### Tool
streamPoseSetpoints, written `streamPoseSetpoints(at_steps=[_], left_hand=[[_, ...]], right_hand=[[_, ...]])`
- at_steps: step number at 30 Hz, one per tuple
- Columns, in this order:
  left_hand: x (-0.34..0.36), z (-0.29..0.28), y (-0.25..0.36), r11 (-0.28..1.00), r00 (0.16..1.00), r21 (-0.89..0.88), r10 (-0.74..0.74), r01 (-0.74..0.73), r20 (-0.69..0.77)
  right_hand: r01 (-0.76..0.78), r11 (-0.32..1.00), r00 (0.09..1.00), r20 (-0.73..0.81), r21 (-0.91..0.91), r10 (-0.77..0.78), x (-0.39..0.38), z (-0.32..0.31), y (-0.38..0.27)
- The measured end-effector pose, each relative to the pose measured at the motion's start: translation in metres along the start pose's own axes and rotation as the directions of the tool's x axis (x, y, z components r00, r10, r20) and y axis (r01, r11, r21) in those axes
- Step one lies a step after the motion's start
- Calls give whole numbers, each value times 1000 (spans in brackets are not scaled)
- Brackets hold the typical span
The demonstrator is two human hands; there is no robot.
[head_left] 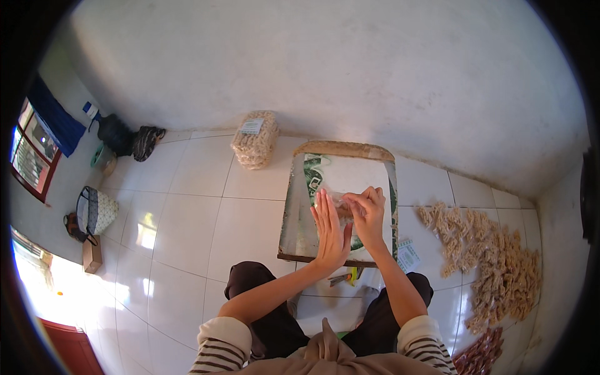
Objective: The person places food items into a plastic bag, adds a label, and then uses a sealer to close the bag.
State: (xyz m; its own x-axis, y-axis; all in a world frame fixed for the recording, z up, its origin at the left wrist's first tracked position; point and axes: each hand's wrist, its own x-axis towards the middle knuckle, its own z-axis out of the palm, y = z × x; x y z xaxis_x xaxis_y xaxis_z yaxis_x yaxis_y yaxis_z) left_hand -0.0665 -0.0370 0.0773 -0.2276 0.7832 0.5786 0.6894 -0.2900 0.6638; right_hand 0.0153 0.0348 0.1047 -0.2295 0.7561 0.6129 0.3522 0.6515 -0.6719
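Note:
My left hand (330, 228) is held upright with its fingers straight and flat, its palm turned toward the right hand. A crumpled piece of clear plastic (338, 201) shows between the two hands, perhaps a small bag. Pinched fingers of my right hand (370, 215) grip it. Both hands are above a low worn table (289, 231) with a white and green sheet (365, 170) on its top. Whatever the plastic contains is mostly hidden by the fingers.
Many small packs of pale snacks (494, 265) lie heaped on the right floor, near reddish packs (480, 353). Stacked packs (255, 147) stand by the wall. A printed sheet (408, 255) lies beside my knee. Bags and a woven basket (103, 212) are at left.

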Motion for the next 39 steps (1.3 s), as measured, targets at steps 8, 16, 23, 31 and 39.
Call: streamPoseSetpoints(at_steps=[8, 16, 23, 31, 39], left_hand=[[8, -1, -6, 996, 998, -68, 55, -54, 14], [18, 2, -13, 954, 985, -299, -27, -26, -171], [17, 3, -11, 819, 959, -560, -244, 125, -144], [18, 5, -17, 698, 951, -707, -281, 112, -128], [16, 4, -23, 686, 974, -726, -192, 45, -121]], right_hand=[[54, 998, 999, -6, 15, -54, 0, -4, 3], [93, 995, 995, 29, 32, -94, -2, -4, 4], [2, 969, 1000, -10, 247, 1, 0, -1, 4], [-21, 999, 981, 193, 27, 15, 5, -10, -2], [-9, 999, 995, 95, 48, 4, 1, -4, 1]])
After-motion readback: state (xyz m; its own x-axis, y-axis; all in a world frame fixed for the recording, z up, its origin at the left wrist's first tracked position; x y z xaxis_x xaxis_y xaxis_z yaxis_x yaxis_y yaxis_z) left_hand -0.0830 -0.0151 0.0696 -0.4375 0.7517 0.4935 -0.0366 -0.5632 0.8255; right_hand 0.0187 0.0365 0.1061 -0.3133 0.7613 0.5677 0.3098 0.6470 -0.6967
